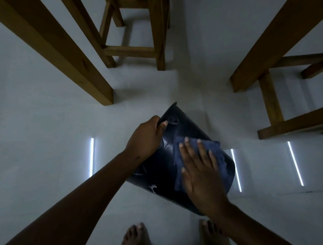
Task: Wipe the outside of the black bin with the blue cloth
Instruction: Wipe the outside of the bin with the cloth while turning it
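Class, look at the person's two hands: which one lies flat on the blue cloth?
The right hand lies flat, fingers spread, pressing the blue cloth onto the black bin. The left hand instead grips the bin's rim.

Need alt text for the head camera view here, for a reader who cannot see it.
A person's right hand presses a blue cloth flat against the side of a black bin, which the left hand grips at its rim. Bare feet and wooden furniture legs show on a pale floor.
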`<action>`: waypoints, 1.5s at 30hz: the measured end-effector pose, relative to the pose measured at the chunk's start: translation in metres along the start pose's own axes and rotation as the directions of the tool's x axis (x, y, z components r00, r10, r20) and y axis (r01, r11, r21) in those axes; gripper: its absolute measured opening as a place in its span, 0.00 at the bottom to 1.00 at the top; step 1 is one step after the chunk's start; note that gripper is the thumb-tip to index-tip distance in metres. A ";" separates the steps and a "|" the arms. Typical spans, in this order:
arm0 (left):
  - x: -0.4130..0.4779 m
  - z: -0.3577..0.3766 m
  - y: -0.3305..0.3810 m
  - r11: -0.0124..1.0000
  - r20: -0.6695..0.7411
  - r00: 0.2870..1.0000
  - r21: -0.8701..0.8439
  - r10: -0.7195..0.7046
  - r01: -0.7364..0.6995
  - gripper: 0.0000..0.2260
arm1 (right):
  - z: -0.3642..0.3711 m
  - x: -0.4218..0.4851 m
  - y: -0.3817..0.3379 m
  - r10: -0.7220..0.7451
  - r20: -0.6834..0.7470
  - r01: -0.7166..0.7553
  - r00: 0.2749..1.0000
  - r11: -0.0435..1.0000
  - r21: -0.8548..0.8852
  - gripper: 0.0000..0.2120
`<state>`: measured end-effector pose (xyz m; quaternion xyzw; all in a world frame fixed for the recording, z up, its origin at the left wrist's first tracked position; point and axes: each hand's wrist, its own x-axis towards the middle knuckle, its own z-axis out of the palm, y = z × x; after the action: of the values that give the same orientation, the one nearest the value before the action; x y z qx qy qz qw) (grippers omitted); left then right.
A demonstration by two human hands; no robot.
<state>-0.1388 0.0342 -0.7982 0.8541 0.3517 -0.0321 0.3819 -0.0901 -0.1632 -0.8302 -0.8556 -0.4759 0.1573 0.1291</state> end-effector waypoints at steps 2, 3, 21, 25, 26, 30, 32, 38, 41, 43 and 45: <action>0.004 0.001 0.001 1.000 0.006 1.000 0.000 0.011 -0.011 0.15 | 0.000 0.003 -0.004 -0.064 0.007 0.064 0.998 0.998 -0.017 0.28; 0.006 0.001 0.003 1.000 0.007 1.000 -0.001 0.016 -0.016 0.14 | -0.002 0.014 -0.002 -0.069 0.002 0.069 0.998 0.997 -0.022 0.28; 0.007 0.002 0.005 1.000 0.036 0.999 -0.023 0.010 -0.010 0.13 | -0.014 0.072 0.018 0.134 0.077 -0.147 0.988 0.967 0.210 0.26; 0.006 0.001 0.002 1.000 0.038 0.999 -0.006 -0.004 0.004 0.14 | -0.011 0.039 0.008 0.132 0.026 -0.134 0.991 0.988 0.082 0.27; 0.008 0.001 0.001 1.000 0.032 0.999 0.001 0.001 -0.001 0.14 | -0.007 0.023 0.000 0.090 0.039 -0.090 0.995 0.996 0.001 0.28; 0.014 0.003 0.004 1.000 0.019 1.000 -0.013 0.002 -0.002 0.14 | 0.000 0.001 -0.016 -0.044 0.069 0.053 0.997 0.991 -0.122 0.32; 0.017 0.003 0.008 1.000 0.025 1.000 -0.009 -0.014 0.014 0.15 | -0.004 0.021 -0.010 -0.017 0.038 0.020 0.999 0.997 -0.072 0.31; -0.009 -0.007 0.003 0.947 0.156 0.986 -0.306 -0.053 0.099 0.11 | -0.018 0.063 0.015 0.127 0.000 -0.127 0.992 0.985 0.115 0.29; -0.044 -0.002 -0.017 0.950 0.130 0.990 -0.297 -0.057 0.094 0.11 | -0.021 0.085 0.047 0.151 0.094 -0.173 0.984 0.942 0.289 0.27; -0.051 0.003 -0.021 0.957 0.049 0.996 -0.278 -0.073 0.083 0.10 | -0.022 0.086 0.057 0.162 0.138 -0.204 0.977 0.902 0.382 0.28; -0.043 0.003 -0.017 0.973 -0.021 0.999 -0.226 -0.047 0.041 0.09 | -0.019 0.064 0.041 0.193 0.086 -0.210 0.977 0.940 0.268 0.28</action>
<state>-0.1812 0.0156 -0.7972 0.7976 0.3768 0.0106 0.4709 -0.0189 -0.1310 -0.8377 -0.8685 -0.3630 0.2594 0.2160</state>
